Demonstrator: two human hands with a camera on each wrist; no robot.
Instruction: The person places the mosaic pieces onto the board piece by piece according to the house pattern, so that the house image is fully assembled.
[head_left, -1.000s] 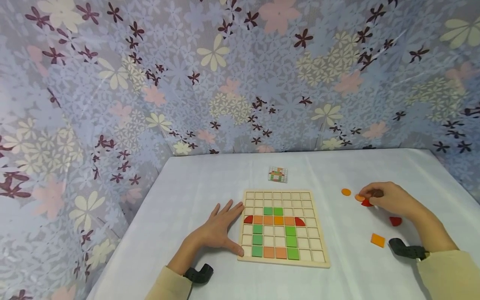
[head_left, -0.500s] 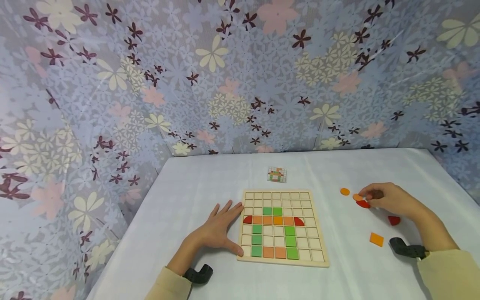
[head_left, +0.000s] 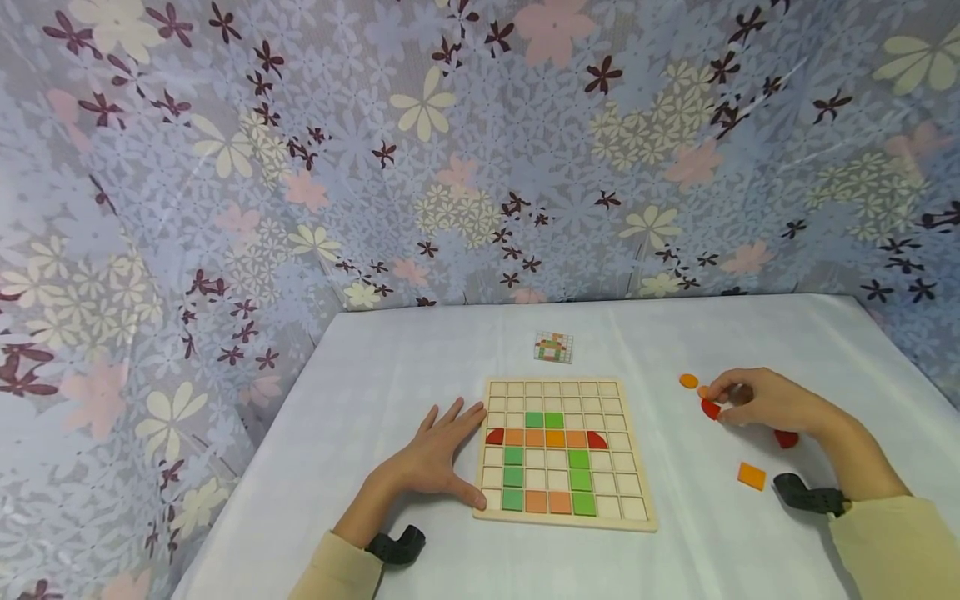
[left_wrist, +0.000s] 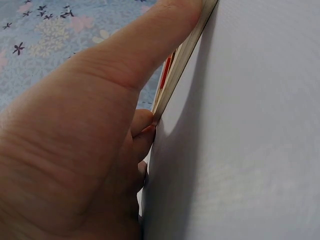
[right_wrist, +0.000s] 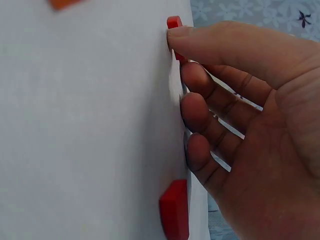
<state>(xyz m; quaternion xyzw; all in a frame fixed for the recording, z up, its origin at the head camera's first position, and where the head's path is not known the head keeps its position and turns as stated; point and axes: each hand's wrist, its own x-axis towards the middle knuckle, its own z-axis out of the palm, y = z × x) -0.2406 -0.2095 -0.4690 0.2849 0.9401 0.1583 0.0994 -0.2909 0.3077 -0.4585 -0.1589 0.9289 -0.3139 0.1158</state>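
Observation:
The wooden grid board lies on the white cloth, with green, orange, salmon and red tiles set in several cells. My left hand rests at its left edge, fingers spread, with thumb and fingertips touching the frame; the left wrist view shows the thumb against the rim. To the right of the board, my right hand pinches a red quarter-circle tile low at the cloth. Thumb and red tile meet in the right wrist view. An orange piece shows partly behind the index finger.
Beside the right hand lie an orange disc, another red tile partly under the wrist, and an orange square tile. A small pattern card lies behind the board. Flowered cloth hangs behind the table.
The right hand has slid slightly left, and the red tile has turned and shifted left with it. The orange piece by the index finger has also moved left. The left hand stays put.

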